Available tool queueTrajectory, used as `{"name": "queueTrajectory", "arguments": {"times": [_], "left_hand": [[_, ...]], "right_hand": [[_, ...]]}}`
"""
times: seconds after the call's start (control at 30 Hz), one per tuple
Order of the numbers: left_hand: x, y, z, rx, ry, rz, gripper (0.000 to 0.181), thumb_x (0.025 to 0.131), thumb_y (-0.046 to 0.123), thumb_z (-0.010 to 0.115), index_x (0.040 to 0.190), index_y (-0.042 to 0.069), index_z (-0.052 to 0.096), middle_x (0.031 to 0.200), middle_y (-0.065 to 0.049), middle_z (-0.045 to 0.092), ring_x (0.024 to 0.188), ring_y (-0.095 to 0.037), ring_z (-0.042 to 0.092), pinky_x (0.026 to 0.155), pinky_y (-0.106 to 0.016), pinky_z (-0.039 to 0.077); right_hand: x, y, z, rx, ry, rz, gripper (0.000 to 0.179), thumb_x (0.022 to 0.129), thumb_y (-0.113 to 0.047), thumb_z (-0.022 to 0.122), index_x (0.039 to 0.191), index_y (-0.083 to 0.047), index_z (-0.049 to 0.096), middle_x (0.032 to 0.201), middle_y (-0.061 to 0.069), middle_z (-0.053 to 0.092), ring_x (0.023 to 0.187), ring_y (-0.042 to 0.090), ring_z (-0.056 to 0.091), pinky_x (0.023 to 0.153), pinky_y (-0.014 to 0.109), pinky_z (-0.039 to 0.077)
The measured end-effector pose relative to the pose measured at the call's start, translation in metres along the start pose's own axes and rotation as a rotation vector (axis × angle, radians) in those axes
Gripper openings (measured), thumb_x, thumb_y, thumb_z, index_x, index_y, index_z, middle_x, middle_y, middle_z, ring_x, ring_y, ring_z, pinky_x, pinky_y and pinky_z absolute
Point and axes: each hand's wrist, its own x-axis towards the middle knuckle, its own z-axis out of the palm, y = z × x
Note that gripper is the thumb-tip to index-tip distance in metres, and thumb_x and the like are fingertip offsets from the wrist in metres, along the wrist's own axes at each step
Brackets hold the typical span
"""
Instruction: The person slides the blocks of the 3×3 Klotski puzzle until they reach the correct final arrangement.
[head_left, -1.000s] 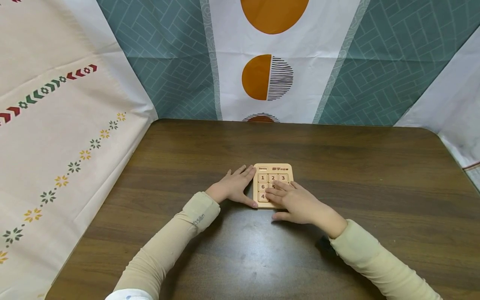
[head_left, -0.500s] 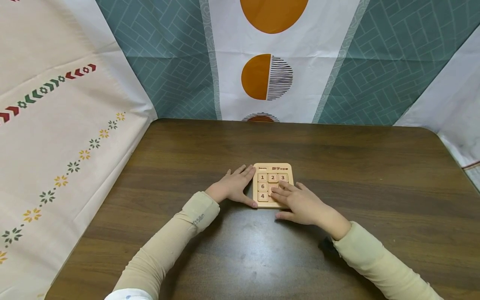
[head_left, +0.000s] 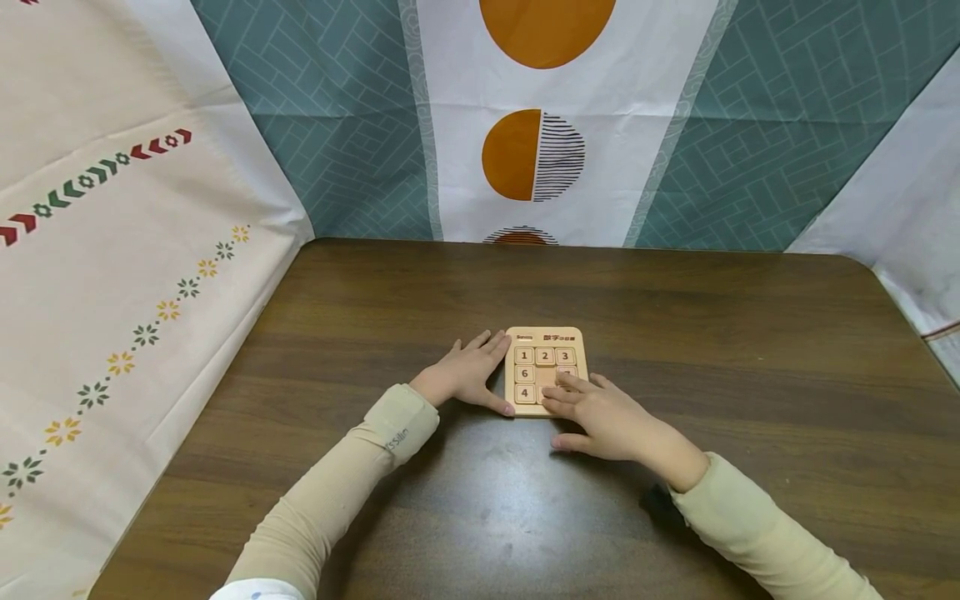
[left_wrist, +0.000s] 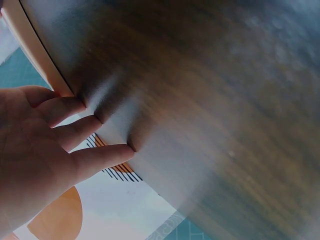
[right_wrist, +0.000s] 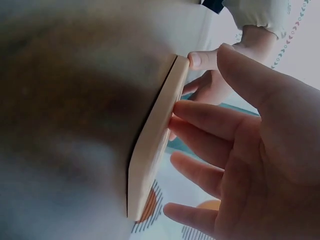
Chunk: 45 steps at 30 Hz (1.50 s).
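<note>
A light wooden number slide puzzle [head_left: 537,339] lies flat on the table, its tiles set in a square grid. Tiles 1, 2 and 3 fill the top row, with 6 and 4 down the left side; the middle cell [head_left: 545,377] shows bare wood. My left hand [head_left: 471,373] rests spread along the puzzle's left edge, thumb at the lower left corner. Fingertips of my right hand [head_left: 603,417] touch the lower tiles, partly covering them and the tile right of centre. In the right wrist view the puzzle's side [right_wrist: 152,150] is seen beyond the outstretched fingers [right_wrist: 200,142].
The dark brown wooden table [head_left: 420,292] extends around the puzzle on all sides. A teal and white patterned cloth [head_left: 360,150] hangs behind it, and a pale embroidered cloth [head_left: 150,275] covers the left side. A small dark object [head_left: 660,504] is by the right wrist.
The tile numbered 5 has left the middle cell, which now shows bare wood; a tile is under my fingers below it. My right hand has shifted slightly right and down. The left stays put.
</note>
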Motion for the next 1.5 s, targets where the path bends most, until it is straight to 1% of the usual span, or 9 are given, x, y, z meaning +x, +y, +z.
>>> {"name": "queueTrajectory", "arguments": {"times": [0.13, 0.23, 0.4, 0.57, 0.63, 0.87, 1.07, 1.37, 1.5], "left_hand": [[0.0, 0.0, 0.0, -0.002, -0.001, -0.001, 0.115, 0.068, 0.067, 0.063, 0.147, 0.008, 0.003, 0.152, -0.007, 0.003, 0.138, -0.026, 0.003, 0.104, -0.056, 0.013], [0.001, 0.0, 0.001, 0.0, -0.001, -0.002, 0.115, 0.068, 0.067, 0.063, 0.147, 0.008, 0.003, 0.152, -0.006, 0.003, 0.138, -0.026, 0.002, 0.104, -0.056, 0.013], [0.003, -0.001, 0.003, 0.007, 0.007, 0.007, 0.116, 0.068, 0.067, 0.063, 0.147, 0.008, 0.004, 0.152, -0.006, 0.003, 0.138, -0.026, 0.002, 0.103, -0.057, 0.013], [0.004, 0.0, 0.003, 0.009, 0.002, 0.007, 0.115, 0.068, 0.067, 0.063, 0.147, 0.008, 0.003, 0.152, -0.006, 0.003, 0.138, -0.026, 0.002, 0.103, -0.057, 0.013], [0.003, 0.0, 0.002, 0.008, -0.001, 0.004, 0.115, 0.068, 0.067, 0.063, 0.147, 0.008, 0.003, 0.152, -0.006, 0.002, 0.138, -0.025, 0.001, 0.103, -0.057, 0.013], [0.001, 0.0, 0.001, 0.002, 0.001, 0.004, 0.116, 0.068, 0.067, 0.064, 0.147, 0.008, 0.003, 0.152, -0.006, 0.004, 0.138, -0.026, 0.002, 0.104, -0.057, 0.013], [0.001, 0.0, 0.001, 0.003, 0.004, 0.005, 0.116, 0.067, 0.067, 0.064, 0.147, 0.008, 0.004, 0.152, -0.006, 0.004, 0.138, -0.026, 0.002, 0.103, -0.057, 0.013], [0.002, -0.001, 0.001, 0.009, 0.003, 0.004, 0.116, 0.067, 0.068, 0.063, 0.147, 0.008, 0.003, 0.152, -0.006, 0.003, 0.138, -0.026, 0.002, 0.103, -0.057, 0.013], [0.002, -0.001, 0.001, 0.004, 0.005, 0.004, 0.116, 0.067, 0.068, 0.063, 0.147, 0.008, 0.004, 0.152, -0.006, 0.004, 0.138, -0.026, 0.002, 0.103, -0.057, 0.013]], "right_hand": [[0.005, 0.003, -0.004, -0.033, 0.032, -0.022, 0.054, 0.085, -0.041, 0.06, 0.127, -0.006, 0.055, 0.132, 0.009, 0.05, 0.129, 0.033, 0.033, 0.095, 0.059, 0.028], [0.011, 0.006, -0.005, -0.056, 0.049, -0.018, 0.058, 0.085, -0.042, 0.06, 0.13, -0.006, 0.052, 0.134, 0.008, 0.048, 0.129, 0.033, 0.032, 0.095, 0.059, 0.028], [0.021, 0.008, -0.006, -0.038, 0.013, 0.018, 0.063, 0.086, -0.045, 0.058, 0.135, -0.007, 0.046, 0.139, 0.006, 0.042, 0.131, 0.032, 0.028, 0.096, 0.061, 0.025], [0.026, 0.008, -0.005, -0.027, -0.024, 0.037, 0.064, 0.086, -0.046, 0.057, 0.136, -0.008, 0.045, 0.14, 0.006, 0.04, 0.132, 0.032, 0.026, 0.096, 0.062, 0.024], [0.026, 0.009, -0.005, -0.031, -0.028, 0.039, 0.064, 0.086, -0.046, 0.057, 0.135, -0.008, 0.045, 0.14, 0.006, 0.04, 0.132, 0.032, 0.026, 0.096, 0.062, 0.024], [0.022, 0.015, -0.004, -0.035, -0.003, 0.029, 0.063, 0.085, -0.046, 0.059, 0.133, -0.008, 0.049, 0.138, 0.006, 0.043, 0.131, 0.032, 0.029, 0.096, 0.06, 0.026], [0.017, 0.021, -0.005, -0.012, -0.015, 0.052, 0.063, 0.084, -0.048, 0.058, 0.134, -0.009, 0.048, 0.138, 0.005, 0.043, 0.131, 0.032, 0.028, 0.097, 0.061, 0.023], [0.012, 0.023, -0.008, -0.01, -0.018, 0.069, 0.059, 0.084, -0.045, 0.059, 0.131, -0.009, 0.051, 0.136, 0.008, 0.045, 0.131, 0.032, 0.029, 0.096, 0.061, 0.024], [0.013, 0.017, -0.009, -0.014, -0.01, 0.031, 0.06, 0.085, -0.045, 0.059, 0.132, -0.009, 0.049, 0.137, 0.007, 0.045, 0.131, 0.032, 0.028, 0.096, 0.062, 0.024]]}}
